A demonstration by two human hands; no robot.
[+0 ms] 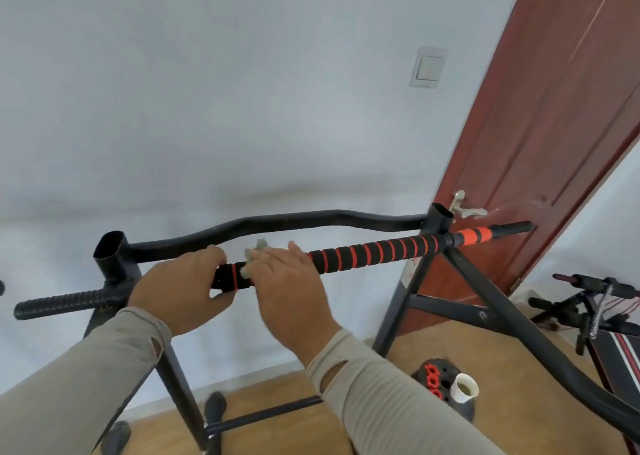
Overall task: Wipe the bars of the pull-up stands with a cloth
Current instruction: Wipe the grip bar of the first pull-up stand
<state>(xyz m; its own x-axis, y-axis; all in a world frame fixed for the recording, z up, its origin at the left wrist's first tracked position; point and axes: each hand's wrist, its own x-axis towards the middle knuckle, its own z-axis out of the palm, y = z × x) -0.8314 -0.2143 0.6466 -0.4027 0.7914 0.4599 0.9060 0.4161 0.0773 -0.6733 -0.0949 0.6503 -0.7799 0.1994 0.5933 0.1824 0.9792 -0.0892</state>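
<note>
Under our right hand (289, 283), whose fingers lie flat, one cloth (254, 252) presses the near bar (367, 252); our left hand (181, 286) grips it just left. Two bars show.

I see the near bar (374, 252) wrapped in matt black foam, ribbed with orange rings. The far curved bar (277, 221) and frame uprights (398, 309) look like painted metal, smooth with a dull sheen. The cloth (254, 252) is pale, soft, crumpled fabric. On the right, the door (554, 108) is reddish wood, semi-gloss, with a shiny metal handle (465, 208). My sleeves (381, 395) are ribbed knit.
</note>
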